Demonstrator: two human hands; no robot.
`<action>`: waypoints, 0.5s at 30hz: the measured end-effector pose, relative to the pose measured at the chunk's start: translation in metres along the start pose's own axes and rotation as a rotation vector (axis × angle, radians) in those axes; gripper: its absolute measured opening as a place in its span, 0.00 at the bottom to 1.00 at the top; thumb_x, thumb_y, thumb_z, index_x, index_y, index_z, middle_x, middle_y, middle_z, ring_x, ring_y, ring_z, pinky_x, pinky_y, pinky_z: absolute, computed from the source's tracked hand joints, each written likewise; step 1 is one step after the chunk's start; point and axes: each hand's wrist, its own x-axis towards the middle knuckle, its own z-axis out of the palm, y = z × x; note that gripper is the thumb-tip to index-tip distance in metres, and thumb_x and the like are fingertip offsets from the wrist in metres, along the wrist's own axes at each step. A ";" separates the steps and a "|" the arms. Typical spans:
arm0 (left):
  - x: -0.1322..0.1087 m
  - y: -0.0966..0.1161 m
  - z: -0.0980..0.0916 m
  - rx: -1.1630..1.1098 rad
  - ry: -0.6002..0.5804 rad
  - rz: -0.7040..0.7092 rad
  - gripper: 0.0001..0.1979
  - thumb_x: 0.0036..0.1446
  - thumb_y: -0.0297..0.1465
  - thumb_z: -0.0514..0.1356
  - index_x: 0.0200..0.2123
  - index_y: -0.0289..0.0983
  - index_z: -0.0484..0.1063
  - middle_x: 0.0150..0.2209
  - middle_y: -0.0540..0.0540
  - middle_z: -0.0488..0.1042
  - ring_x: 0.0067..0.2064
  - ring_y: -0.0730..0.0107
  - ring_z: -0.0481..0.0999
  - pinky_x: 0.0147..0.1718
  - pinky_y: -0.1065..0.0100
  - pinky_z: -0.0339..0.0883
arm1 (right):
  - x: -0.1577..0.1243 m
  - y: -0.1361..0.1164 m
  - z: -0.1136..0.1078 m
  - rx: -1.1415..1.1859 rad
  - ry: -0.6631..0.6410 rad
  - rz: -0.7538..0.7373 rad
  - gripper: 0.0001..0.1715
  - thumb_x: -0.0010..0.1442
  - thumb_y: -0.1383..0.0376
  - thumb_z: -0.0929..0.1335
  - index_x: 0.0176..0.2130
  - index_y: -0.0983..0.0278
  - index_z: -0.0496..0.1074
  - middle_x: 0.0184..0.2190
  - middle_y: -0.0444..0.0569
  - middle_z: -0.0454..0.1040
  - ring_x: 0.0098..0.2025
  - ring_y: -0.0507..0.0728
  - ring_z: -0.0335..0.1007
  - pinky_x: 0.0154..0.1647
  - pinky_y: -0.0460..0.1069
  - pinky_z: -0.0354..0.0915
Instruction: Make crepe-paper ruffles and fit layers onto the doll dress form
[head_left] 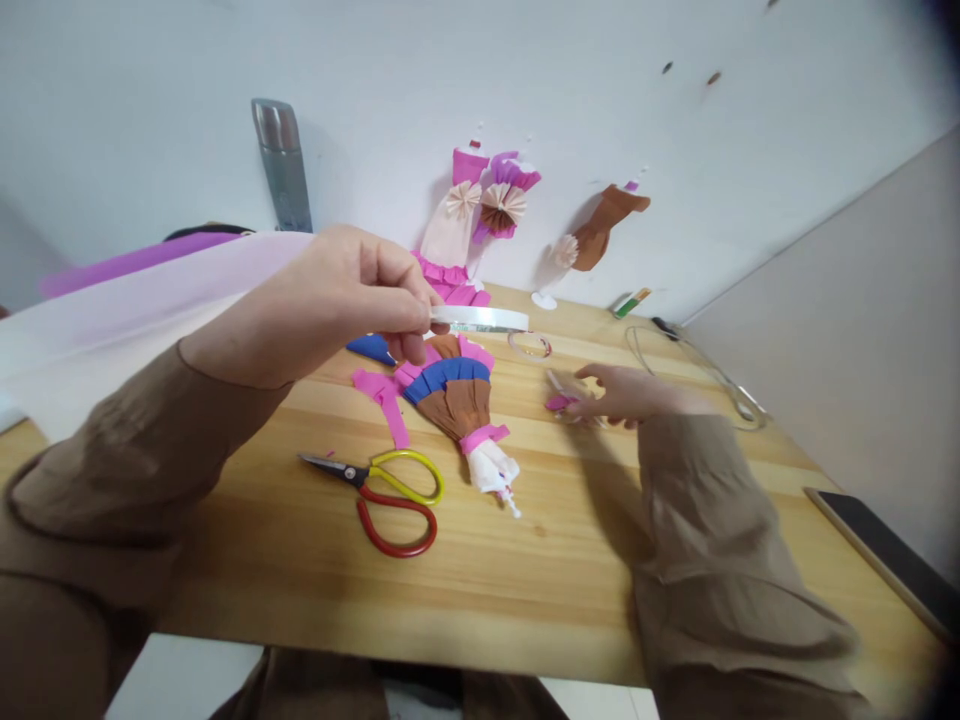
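Note:
My left hand [375, 290] is raised over the table, thumb and fingers pinched on the edge of a roll of white tape [487, 318], seen nearly edge-on. My right hand [626, 395] hovers low at the right, fingers apart over a small pile of scraps [562, 403] with pink and whitish bits, slightly blurred. Whether the fingertips touch the pile is unclear. Between my hands lies a doll-like figure in a pleated crepe-paper dress [457, 395] of brown, blue and pink, with a white top. Pink paper strips [386, 400] lie left of it. Scissors [375, 490] with yellow and red handles rest partly open nearer me.
Several dressed paper figures [469, 210] stand against the wall, a brown one [611, 220] on the right. Another tape roll [529, 344] lies behind the dress. Crepe sheets [150, 300] and a grey bottle [283, 165] are left; a cable [705, 365] and phone [885, 555] right.

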 end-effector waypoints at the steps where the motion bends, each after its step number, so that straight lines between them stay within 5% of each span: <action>1: 0.000 0.000 0.000 -0.007 -0.004 0.000 0.08 0.46 0.23 0.60 0.17 0.35 0.73 0.24 0.47 0.74 0.33 0.65 0.76 0.34 0.64 0.72 | 0.000 -0.002 0.004 0.013 -0.018 -0.010 0.44 0.51 0.48 0.72 0.60 0.66 0.62 0.37 0.55 0.79 0.30 0.58 0.76 0.26 0.48 0.68; 13: 0.003 0.009 -0.002 -0.084 -0.050 -0.052 0.08 0.44 0.22 0.61 0.17 0.36 0.73 0.19 0.48 0.73 0.28 0.67 0.75 0.25 0.69 0.68 | 0.007 -0.014 0.022 0.123 0.006 -0.102 0.04 0.56 0.66 0.69 0.32 0.65 0.72 0.25 0.48 0.77 0.24 0.51 0.73 0.24 0.43 0.64; 15: 0.003 0.008 -0.001 -0.078 -0.044 -0.064 0.08 0.44 0.23 0.61 0.17 0.36 0.73 0.21 0.48 0.74 0.29 0.66 0.76 0.26 0.69 0.69 | 0.008 -0.013 0.026 0.173 0.029 -0.093 0.03 0.55 0.69 0.69 0.28 0.65 0.72 0.26 0.48 0.78 0.25 0.52 0.74 0.27 0.44 0.66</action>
